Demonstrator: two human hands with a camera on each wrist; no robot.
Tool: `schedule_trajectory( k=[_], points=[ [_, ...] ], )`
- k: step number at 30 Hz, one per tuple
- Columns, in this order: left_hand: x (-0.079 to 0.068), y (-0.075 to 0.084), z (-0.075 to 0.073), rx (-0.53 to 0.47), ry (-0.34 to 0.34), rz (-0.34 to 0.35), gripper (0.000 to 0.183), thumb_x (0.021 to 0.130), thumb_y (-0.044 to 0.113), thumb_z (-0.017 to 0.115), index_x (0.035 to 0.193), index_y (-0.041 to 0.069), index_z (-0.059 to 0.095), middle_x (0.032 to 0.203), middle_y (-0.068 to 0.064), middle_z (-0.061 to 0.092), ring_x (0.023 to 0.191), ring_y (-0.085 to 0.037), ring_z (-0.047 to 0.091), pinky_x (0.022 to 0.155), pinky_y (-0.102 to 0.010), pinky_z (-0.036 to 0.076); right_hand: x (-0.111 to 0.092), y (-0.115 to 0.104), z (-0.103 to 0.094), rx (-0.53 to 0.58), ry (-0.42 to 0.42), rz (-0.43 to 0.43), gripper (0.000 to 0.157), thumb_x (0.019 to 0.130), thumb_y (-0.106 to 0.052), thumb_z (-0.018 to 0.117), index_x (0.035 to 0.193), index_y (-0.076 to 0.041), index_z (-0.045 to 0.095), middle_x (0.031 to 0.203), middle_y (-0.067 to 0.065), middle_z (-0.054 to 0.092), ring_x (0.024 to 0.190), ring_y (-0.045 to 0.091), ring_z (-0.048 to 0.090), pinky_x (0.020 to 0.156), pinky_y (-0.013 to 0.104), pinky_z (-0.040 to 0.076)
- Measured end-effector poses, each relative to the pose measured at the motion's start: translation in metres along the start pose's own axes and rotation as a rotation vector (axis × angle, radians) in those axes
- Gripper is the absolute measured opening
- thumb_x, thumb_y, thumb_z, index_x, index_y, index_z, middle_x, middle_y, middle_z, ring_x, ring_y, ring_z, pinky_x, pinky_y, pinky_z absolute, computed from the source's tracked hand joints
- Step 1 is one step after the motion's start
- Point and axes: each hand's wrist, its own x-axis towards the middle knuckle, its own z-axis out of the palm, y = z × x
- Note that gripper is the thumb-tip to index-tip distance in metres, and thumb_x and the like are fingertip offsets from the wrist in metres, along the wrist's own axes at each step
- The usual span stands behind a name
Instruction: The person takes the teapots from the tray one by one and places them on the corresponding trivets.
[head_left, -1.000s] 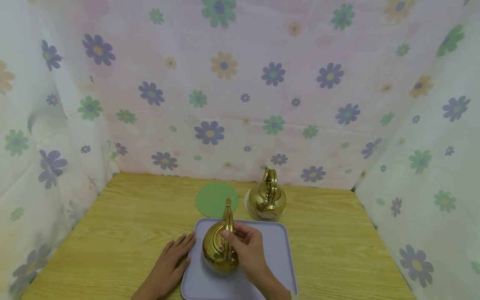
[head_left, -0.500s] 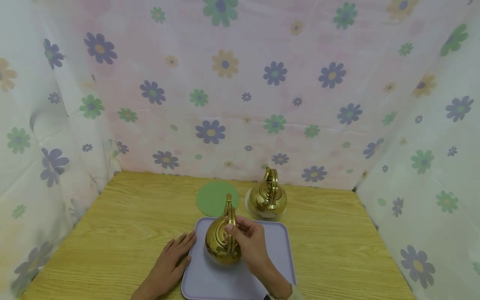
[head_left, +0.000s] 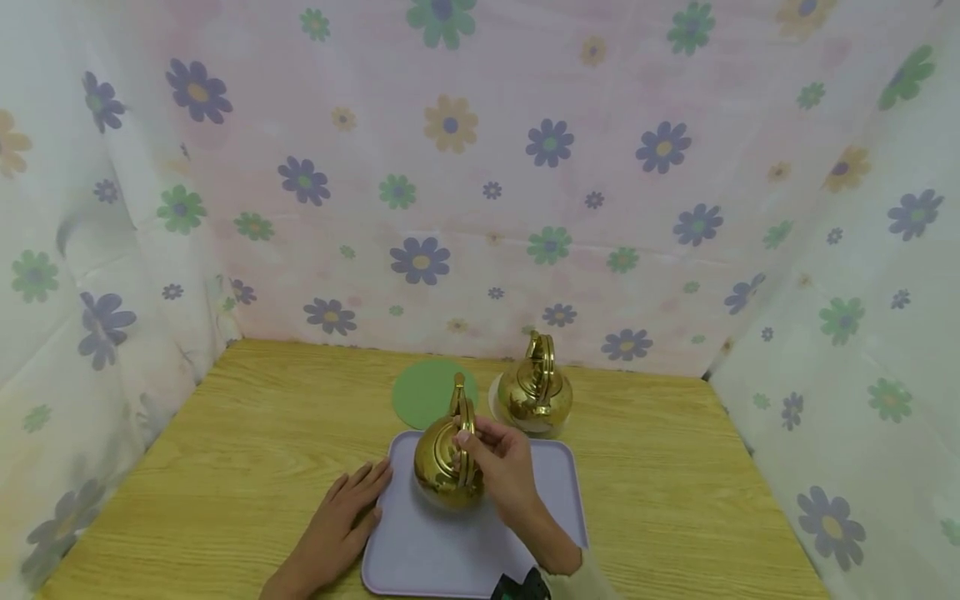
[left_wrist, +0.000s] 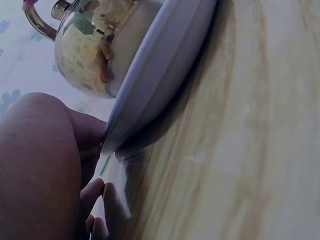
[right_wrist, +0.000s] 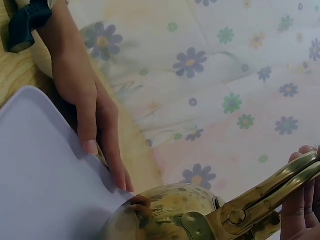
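A gold kettle (head_left: 432, 477) is at 9 o'clock from the right hand (head_left: 510, 471), whose thumb and fingers pinch its upright handle (head_left: 467, 410); the left hand (head_left: 337, 521), fingers extended, touches a lilac tray (head_left: 427, 558) near 10 o'clock on its rim.

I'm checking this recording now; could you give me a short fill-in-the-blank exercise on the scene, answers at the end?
1. The right hand grips the near kettle by its ____.
2. In the head view, the left hand touches the ____ side of the tray.
3. The bare round disc beyond the tray is coloured ____.
4. In the head view, the far kettle stands to the ____ of that disc.

Missing words: handle; left; green; right.
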Motion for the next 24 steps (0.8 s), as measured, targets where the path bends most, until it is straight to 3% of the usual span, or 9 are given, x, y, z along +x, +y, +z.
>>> schedule_trajectory(
  k=[5,10,17,24],
  points=[
    [0.000,-0.001,0.000,0.003,0.002,-0.003,0.051,0.096,0.008,0.065,0.146,0.004,0.055,0.152,-0.008,0.053,0.138,-0.042,0.049,0.119,-0.012,-0.004,0.006,0.001,-0.003,-0.012,0.002,0.003,0.034,0.097,-0.002,0.064,0.120,0.023,0.059,0.087,0.000,0.073,0.077,0.009,0.068,0.071,0.022,0.058],
    [0.001,0.000,0.000,-0.005,0.000,-0.002,0.050,0.096,0.008,0.064,0.146,0.004,0.055,0.152,-0.008,0.053,0.138,-0.043,0.048,0.119,-0.012,-0.004,0.012,0.001,-0.004,-0.013,0.001,0.001,0.035,0.096,-0.002,0.065,0.120,0.023,0.059,0.090,0.007,0.074,0.076,0.010,0.069,0.070,0.023,0.059],
    [0.002,0.001,-0.001,-0.013,0.006,-0.001,0.050,0.095,0.007,0.065,0.145,0.002,0.056,0.152,-0.009,0.053,0.138,-0.043,0.048,0.118,-0.011,-0.004,0.018,-0.001,-0.002,-0.011,-0.023,-0.003,0.033,0.097,0.001,0.063,0.121,0.023,0.059,0.090,0.005,0.074,0.077,0.010,0.070,0.071,0.026,0.060],
    [0.001,0.002,-0.001,-0.019,0.010,-0.002,0.050,0.095,0.007,0.065,0.145,0.003,0.056,0.152,-0.009,0.053,0.138,-0.043,0.048,0.118,-0.010,-0.004,0.023,-0.002,0.001,-0.024,-0.031,-0.004,0.034,0.097,-0.001,0.064,0.122,0.021,0.060,0.094,0.010,0.075,0.078,0.011,0.070,0.072,0.025,0.060]
  ],
)
